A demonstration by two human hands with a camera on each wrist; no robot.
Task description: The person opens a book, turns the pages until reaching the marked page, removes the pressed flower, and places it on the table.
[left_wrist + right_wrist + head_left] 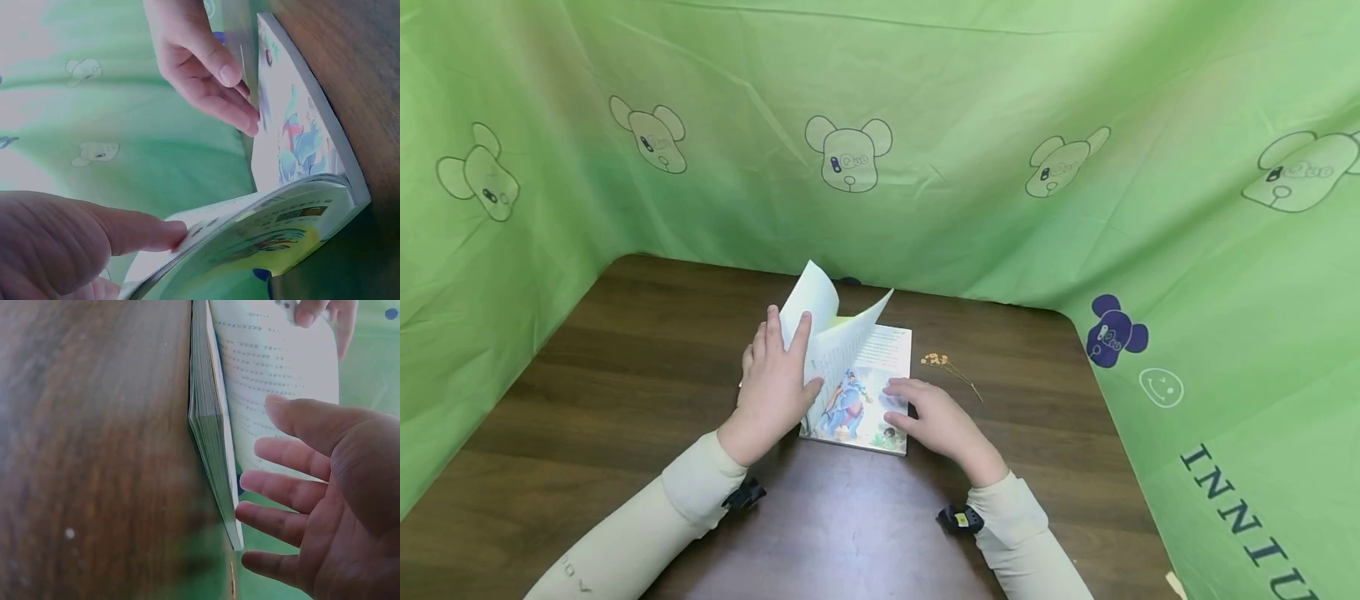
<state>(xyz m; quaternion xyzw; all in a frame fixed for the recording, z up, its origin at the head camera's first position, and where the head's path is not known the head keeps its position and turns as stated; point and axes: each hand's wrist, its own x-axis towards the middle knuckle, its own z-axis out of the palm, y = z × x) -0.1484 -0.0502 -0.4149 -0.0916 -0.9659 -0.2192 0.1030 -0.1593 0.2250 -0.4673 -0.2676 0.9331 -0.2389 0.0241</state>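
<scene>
An open picture book (883,350) lies on the table, its left-hand pages standing up and fanned apart. A coloured illustration covers the lower part of the flat right page. My left hand (772,392) holds the raised pages at the left, with the thumb on the printed side, as the left wrist view shows. Its other fingers are mostly hidden there. By the book's right edge, my right hand (940,417) hovers with fingers spread and holds nothing. In the right wrist view, the right hand (325,487) faces the edge of the page block, palm visible.
A small sprig of dried yellow flowers (951,367) lies right of the book on the brown wooden table (662,358). A green curtain (925,225) with printed bear heads surrounds the table at the back and sides. Each wrist wears a black camera.
</scene>
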